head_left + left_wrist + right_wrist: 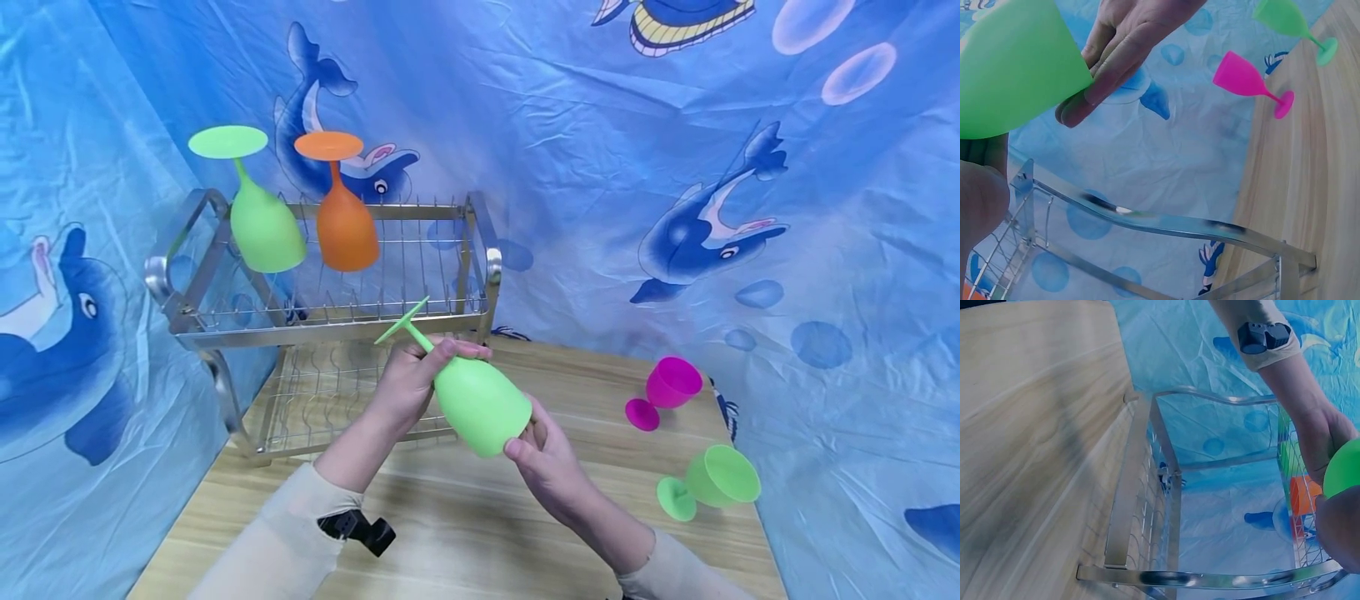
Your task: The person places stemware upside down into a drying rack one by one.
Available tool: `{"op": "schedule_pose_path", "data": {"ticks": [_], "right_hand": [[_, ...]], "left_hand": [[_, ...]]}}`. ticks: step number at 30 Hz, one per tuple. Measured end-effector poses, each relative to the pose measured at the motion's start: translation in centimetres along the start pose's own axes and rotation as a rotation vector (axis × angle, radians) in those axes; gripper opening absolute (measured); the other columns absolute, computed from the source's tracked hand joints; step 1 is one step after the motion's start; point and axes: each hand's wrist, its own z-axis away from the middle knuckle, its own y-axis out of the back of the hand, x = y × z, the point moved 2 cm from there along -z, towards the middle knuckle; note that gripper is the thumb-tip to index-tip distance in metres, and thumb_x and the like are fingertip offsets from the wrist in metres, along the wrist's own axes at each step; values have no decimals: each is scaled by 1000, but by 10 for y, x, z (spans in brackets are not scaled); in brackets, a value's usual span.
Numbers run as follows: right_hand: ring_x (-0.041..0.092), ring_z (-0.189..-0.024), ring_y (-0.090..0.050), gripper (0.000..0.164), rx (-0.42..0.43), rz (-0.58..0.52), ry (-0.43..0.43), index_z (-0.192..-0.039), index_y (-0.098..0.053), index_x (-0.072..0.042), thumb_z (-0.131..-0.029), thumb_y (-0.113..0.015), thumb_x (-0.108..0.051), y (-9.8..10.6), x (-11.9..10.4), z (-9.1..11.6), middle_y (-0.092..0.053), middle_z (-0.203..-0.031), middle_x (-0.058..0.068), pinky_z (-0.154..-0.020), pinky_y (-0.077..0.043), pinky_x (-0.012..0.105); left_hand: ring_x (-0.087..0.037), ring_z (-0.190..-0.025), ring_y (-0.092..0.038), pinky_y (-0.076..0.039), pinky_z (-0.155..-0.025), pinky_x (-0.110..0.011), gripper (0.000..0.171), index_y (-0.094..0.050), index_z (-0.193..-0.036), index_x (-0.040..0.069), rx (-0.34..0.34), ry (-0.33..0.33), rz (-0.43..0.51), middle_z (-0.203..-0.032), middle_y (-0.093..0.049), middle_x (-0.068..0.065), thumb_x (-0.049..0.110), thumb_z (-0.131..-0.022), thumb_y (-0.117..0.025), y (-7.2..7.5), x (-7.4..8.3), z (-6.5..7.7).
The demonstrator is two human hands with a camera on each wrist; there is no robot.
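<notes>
A light green plastic goblet [480, 408] is held tilted between both hands, its foot up and to the left and its bowl pointing down to the right. My left hand [407, 383] grips it where the stem meets the bowl. At the rim, my right hand [553, 462] pinches the edge between thumb and fingers. The goblet is in front of a two-tier metal dish rack [330, 335]. Upside down on the rack's top tier stand another green goblet [266, 229] and an orange goblet [347, 229].
On the right of the wooden table [450, 542] a magenta goblet [672, 383] and a further green goblet [722, 477] lie on their sides. The rack's lower tier [315, 392] has wavy wires. A blue dolphin-print sheet [570, 167] surrounds the table's back and sides.
</notes>
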Motion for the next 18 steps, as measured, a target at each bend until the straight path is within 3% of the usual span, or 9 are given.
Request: {"op": "schedule_pose_path", "data": {"ticks": [2, 10, 14, 18], "right_hand": [[19, -136, -56, 68, -5, 0, 3, -153, -42, -3, -99, -79, -22, -1, 0, -1, -56, -147, 8, -115, -49, 32], [18, -134, -57, 71, -14, -28, 23, -155, -41, 0, -99, -79, -22, -4, 3, -6, -58, -146, 7, -115, -49, 32], [18, -138, -55, 79, -22, -33, 21, -158, -35, 4, -99, -80, -23, -5, 1, -6, -55, -149, 7, -117, -48, 32], [17, -145, -50, 91, -57, -3, 15, -163, -21, 11, -100, -78, -22, -2, -3, -6, -48, -158, 9, -121, -43, 33]], "left_hand": [[-26, -114, -75, -62, -99, -40, 24, -86, -104, 26, -8, 6, -5, -109, -82, -4, 39, -108, -66, 0, 3, 0], [-24, -118, -74, -60, -102, -39, 32, -86, -104, 28, -18, 19, -34, -110, -82, -1, 28, -114, -56, 3, 9, 0], [-24, -119, -74, -60, -102, -38, 28, -86, -105, 29, -44, 19, -69, -112, -82, -1, 44, -109, -62, 4, 14, -2], [-23, -118, -74, -60, -102, -37, 28, -85, -106, 29, -69, 21, -85, -113, -82, 0, 49, -105, -65, 6, 25, -8]]}}
